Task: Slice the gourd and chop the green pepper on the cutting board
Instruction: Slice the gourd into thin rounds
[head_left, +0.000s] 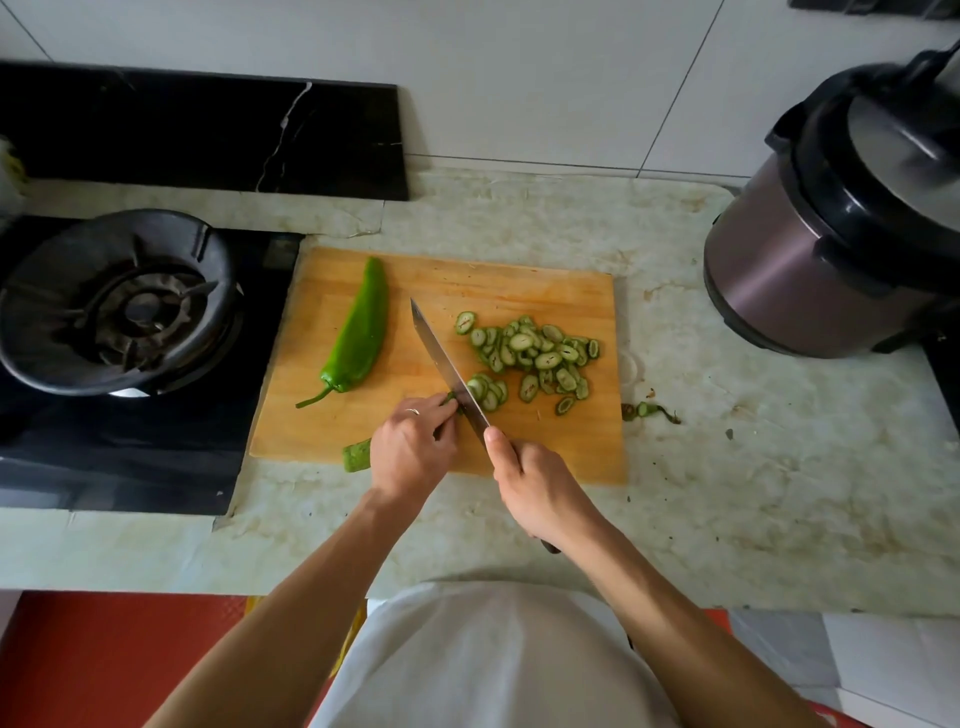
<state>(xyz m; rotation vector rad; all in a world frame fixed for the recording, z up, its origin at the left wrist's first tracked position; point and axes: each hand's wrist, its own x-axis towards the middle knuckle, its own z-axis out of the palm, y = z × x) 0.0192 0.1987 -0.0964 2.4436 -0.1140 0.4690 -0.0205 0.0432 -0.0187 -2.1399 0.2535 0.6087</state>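
**Gourd nearly gone, pepper waiting**

On the cutting board (519, 457), the left hand (413, 452) is pinching the gourd (453, 399) stub; the right hand (540, 493) is gripping the knife (447, 364). Slices (535, 353) are piling right of the blade, the green pepper (361, 332) lying left. That stub looks slick and short, so fingertips want tucking back.

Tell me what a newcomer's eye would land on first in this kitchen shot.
First, the knife in the right hand, its blade slanting down across the middle of the wooden cutting board while the left hand steadies the gourd against it. Next, the pile of gourd slices just right of the blade. Then the whole green pepper, uncut, on the board's left side.
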